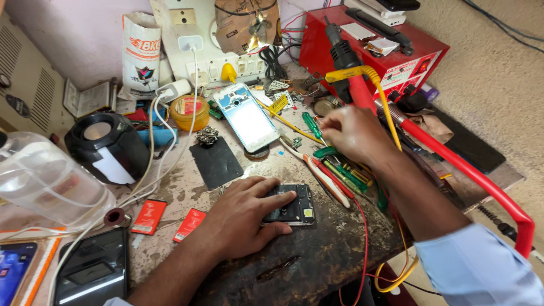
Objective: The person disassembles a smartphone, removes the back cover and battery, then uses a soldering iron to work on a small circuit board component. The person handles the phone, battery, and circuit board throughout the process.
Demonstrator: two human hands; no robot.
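The left hand [241, 218] lay flat and open on the worn workbench [317, 260], with its fingers spread and its fingertips pressing down on an opened phone [292, 205] with its back off. The phone sat near the middle of the bench, just to the right of that hand, and its long side ran left to right. The right hand [354, 133] was farther away and up to the right, over a bunch of screwdrivers [334, 167] with green and red handles. Its fingers were curled in, but I could not tell if it was holding a tool, because the back of the hand hid the fingertips. So the left hand was touching the phone, and the right hand was well apart from it, with the tools lying between them. The left fingers covered the left end of the phone, so that part could not be seen. A white phone frame [246, 116] lay farther back on the bench, tilted. A red metal box [391, 51] stood at the far right, with part of it cut off by the top edge.
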